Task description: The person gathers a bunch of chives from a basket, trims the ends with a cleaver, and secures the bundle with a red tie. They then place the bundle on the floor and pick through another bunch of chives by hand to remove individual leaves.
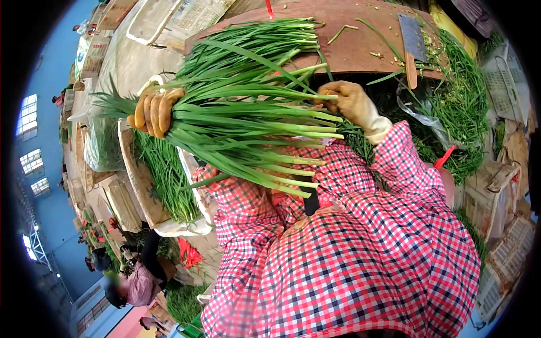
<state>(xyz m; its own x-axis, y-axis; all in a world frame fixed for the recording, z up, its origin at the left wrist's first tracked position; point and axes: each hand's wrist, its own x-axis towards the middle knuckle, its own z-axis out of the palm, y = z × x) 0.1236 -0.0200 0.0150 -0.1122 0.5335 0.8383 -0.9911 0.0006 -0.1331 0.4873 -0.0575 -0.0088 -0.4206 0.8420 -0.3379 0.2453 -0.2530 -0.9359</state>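
My left hand [156, 112], in a tan glove, is closed round the leafy end of a bunch of long green stalks [236, 127] that look like garlic chives. The bunch fans out to the right, its pale stem ends spread above my lap. At the upper stem ends, my gloved right hand [352, 107] pinches the end of a stalk [315, 97]. Behind the held bunch, a pile of the same greens [253, 42] lies on a brown board [360, 42]. A cleaver [413, 36] with a wooden handle lies at the board's right side.
Loose green leaves [465, 107] heap up at the right, with clear plastic [422, 115] among them. A white crate [183, 228] of greens stands at lower left. Red ties [190, 253] lie below it. Other people [143, 284] are farther off at lower left.
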